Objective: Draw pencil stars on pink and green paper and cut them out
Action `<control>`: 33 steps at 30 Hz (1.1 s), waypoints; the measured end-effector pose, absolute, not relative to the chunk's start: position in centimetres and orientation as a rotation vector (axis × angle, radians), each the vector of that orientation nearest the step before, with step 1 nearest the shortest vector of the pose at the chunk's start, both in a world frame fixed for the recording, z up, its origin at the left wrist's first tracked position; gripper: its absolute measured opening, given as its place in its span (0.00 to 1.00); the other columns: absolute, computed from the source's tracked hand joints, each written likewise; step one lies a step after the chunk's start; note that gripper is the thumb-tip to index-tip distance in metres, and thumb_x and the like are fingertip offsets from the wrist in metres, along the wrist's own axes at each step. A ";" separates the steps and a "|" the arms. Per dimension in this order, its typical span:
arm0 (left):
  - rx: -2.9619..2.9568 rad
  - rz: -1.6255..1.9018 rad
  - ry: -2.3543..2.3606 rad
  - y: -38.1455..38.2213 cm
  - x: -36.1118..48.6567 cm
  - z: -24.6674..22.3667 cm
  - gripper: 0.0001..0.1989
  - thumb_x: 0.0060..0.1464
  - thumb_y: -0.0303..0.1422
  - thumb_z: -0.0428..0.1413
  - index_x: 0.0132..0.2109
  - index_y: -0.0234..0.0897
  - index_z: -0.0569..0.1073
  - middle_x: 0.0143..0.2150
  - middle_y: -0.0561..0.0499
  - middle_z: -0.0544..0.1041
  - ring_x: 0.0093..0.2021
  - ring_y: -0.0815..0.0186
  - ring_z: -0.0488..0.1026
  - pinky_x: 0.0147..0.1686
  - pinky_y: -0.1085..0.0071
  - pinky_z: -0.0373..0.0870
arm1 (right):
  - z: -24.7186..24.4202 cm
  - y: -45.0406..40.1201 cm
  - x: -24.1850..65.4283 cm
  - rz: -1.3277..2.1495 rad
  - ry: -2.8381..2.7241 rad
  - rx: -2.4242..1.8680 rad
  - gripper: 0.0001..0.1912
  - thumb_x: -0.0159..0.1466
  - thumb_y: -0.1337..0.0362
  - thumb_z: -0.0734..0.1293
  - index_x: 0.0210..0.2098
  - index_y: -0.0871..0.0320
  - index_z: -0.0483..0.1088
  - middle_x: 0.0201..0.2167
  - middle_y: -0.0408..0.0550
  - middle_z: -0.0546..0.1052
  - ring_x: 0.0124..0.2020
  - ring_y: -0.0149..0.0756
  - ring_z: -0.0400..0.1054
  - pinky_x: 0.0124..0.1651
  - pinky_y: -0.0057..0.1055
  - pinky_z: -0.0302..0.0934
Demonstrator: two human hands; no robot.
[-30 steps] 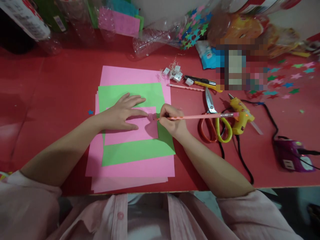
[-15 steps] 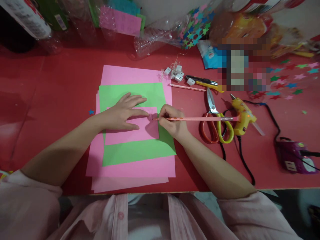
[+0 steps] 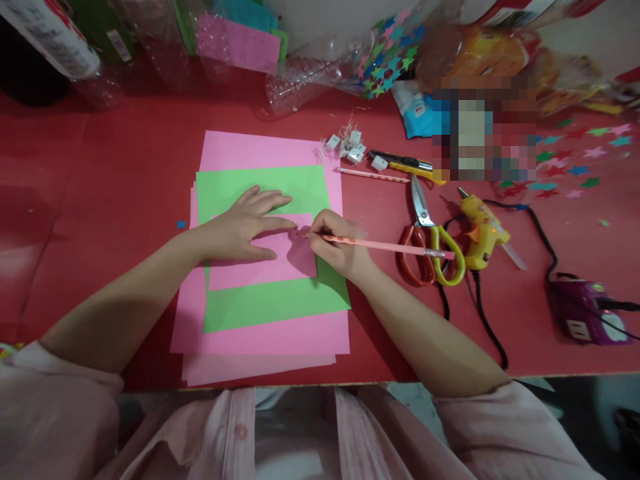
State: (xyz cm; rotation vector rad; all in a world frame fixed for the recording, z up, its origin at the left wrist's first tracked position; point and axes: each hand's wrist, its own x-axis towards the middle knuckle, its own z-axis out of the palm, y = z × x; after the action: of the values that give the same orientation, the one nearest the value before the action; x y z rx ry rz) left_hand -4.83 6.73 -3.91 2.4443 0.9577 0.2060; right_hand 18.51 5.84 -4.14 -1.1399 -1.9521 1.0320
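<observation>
My left hand lies flat with its fingers spread, across a small pink sheet of paper and the green paper beneath it. A pink pencil with an eraser end is pinched in my right hand, its tip down at the right part of the small pink sheet. Faint marks show near the tip, too small to make out. Larger pink sheets lie stacked under the green one.
Right of my hand are scissors, a yellow glue gun, a purple power socket and black cords. Behind lie a second pencil, a cutter knife and small white tags. Plastic bottles line the back.
The pencil in my right hand has tilted, its eraser end swinging toward me, and its tip has shifted slightly left. My left hand stays in place on the paper.
</observation>
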 end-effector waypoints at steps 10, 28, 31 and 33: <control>2.437 0.212 0.958 6.7 -4.9 -3.8 0.27 0.57 0.44 0.57 0.63 0.48 0.68 0.73 0.46 0.51 0.72 0.46 0.45 0.68 0.43 0.33 | -4.0 5.6 18.5 0.945 -1.913 -1.267 0.07 0.53 0.71 0.60 0.22 0.54 0.57 0.18 0.36 0.61 0.21 0.27 0.53 0.25 0.27 0.47; 2.455 0.196 0.965 6.7 -4.8 -3.8 0.28 0.57 0.46 0.56 0.62 0.44 0.69 0.73 0.43 0.52 0.72 0.48 0.45 0.69 0.44 0.34 | -4.1 5.6 18.7 0.900 -1.813 -1.337 0.09 0.52 0.70 0.62 0.21 0.54 0.56 0.17 0.36 0.60 0.20 0.26 0.52 0.24 0.27 0.46; 2.449 0.197 0.962 6.7 -4.8 -3.7 0.27 0.57 0.45 0.56 0.62 0.45 0.68 0.73 0.45 0.51 0.72 0.48 0.44 0.69 0.45 0.33 | -4.0 5.5 18.8 0.905 -1.855 -1.305 0.08 0.52 0.70 0.61 0.21 0.54 0.56 0.17 0.36 0.60 0.20 0.26 0.52 0.24 0.27 0.46; 2.446 0.203 0.961 6.7 -4.8 -3.8 0.27 0.57 0.45 0.56 0.63 0.46 0.68 0.73 0.45 0.51 0.72 0.48 0.44 0.69 0.45 0.33 | -4.0 5.5 18.8 0.914 -1.885 -1.298 0.08 0.52 0.70 0.61 0.21 0.54 0.56 0.17 0.36 0.60 0.20 0.27 0.53 0.24 0.27 0.46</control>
State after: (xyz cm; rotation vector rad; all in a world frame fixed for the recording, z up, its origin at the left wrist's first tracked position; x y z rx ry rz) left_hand -4.76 6.67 -3.75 2.4461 0.9611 0.2026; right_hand 18.79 5.47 -4.00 -1.2978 -1.8850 0.9136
